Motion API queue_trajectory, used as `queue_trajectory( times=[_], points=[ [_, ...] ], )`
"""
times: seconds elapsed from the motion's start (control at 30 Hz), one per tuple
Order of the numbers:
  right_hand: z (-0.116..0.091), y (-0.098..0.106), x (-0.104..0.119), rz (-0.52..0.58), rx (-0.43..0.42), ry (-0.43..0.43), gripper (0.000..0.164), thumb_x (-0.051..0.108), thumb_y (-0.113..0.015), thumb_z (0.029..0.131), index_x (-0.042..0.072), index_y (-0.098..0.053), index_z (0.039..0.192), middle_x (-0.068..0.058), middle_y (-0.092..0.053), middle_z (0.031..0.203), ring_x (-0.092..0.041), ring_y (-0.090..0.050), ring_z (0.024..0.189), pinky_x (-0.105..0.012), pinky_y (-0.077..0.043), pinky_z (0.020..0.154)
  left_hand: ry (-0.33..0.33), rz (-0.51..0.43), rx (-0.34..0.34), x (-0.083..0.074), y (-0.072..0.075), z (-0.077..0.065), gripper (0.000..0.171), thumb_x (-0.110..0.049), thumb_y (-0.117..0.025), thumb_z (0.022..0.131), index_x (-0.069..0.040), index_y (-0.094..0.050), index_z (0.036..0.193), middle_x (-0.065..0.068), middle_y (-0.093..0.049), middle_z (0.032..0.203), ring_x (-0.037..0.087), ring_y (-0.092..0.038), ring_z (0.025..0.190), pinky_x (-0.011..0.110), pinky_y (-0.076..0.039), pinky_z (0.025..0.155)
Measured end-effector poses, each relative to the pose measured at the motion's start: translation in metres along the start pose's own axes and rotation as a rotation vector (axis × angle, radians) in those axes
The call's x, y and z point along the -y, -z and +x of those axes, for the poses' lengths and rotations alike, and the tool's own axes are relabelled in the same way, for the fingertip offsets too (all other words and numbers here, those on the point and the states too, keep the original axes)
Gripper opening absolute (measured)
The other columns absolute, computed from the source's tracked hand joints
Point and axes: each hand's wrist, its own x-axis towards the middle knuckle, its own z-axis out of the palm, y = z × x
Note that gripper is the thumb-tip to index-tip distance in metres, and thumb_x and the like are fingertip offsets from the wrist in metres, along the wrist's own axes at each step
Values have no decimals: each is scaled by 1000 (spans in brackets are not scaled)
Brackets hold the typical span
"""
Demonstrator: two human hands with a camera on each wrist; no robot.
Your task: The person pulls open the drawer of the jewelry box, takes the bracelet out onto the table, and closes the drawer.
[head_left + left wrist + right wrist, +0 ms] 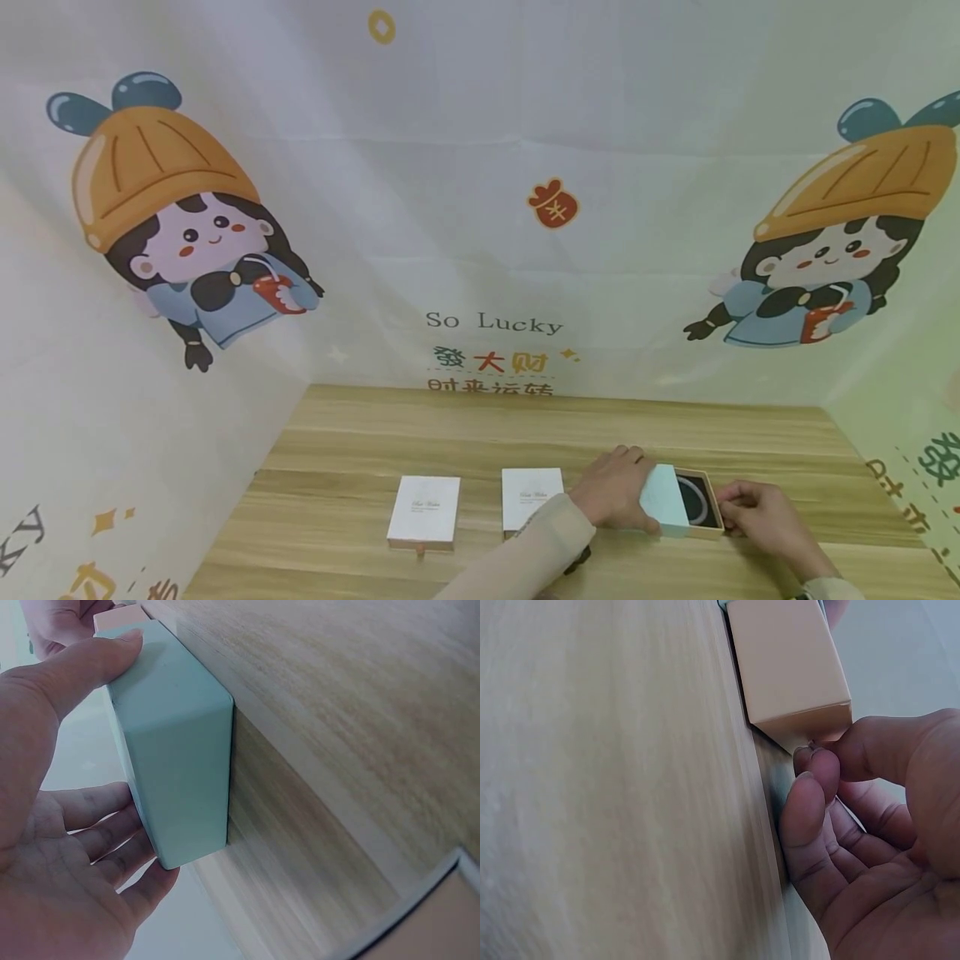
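Note:
A mint-green box sleeve (664,500) lies flat on the table, its peach drawer (789,664) slid partly out to the right. Inside the drawer, a pale ring-shaped bangle (703,503) rests on black lining. My left hand (617,492) grips the sleeve, thumb along the near side and fingers at the far side, as the left wrist view shows. At the drawer's outer end, my right hand (767,518) pinches a small pull tab between thumb and forefinger. The fingertips hide most of that tab.
Two white boxes with gold lettering lie to the left: one box (423,510) stands apart, the other box (531,490) is partly covered by the left forearm. A small dark object (578,560) shows beneath the left wrist. Printed cloth (480,208) hangs behind the wooden table (337,433).

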Motion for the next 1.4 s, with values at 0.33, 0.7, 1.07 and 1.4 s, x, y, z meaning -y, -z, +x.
queue_trajectory(
  times=[0.33,0.7,1.07,1.4],
  points=[
    [-2,4,-2,14,-2,19,13,-3,-59,92,-10,-69,97,-7,-68,75,-8,-61,62,-24,-55,57,-7,-12,6,1,0,0,92,-63,-82,76,-23,-48,152,-13,-52,145,4,-50,126,23,-42,112],
    [-2,14,-11,30,11,13,14,-3,-58,93,-11,-67,100,-7,-69,77,-7,-61,62,-24,-56,58,-14,-24,-3,2,-3,2,90,-63,-81,77,-22,-49,151,-12,-51,147,5,-49,129,23,-41,113],
    [-2,17,-15,35,28,-3,17,0,-57,95,-12,-66,103,-8,-71,81,-8,-63,65,-25,-57,60,-14,-13,-8,2,-3,1,91,-63,-82,77,-22,-49,151,-12,-52,146,5,-50,128,22,-41,112],
    [-6,19,-8,1,26,-21,22,7,-54,101,-10,-66,110,-10,-73,90,-7,-64,73,-24,-58,64,-15,-12,-12,2,-2,0,90,-62,-82,76,-21,-50,151,-11,-53,145,5,-50,125,22,-42,111]
  ],
)
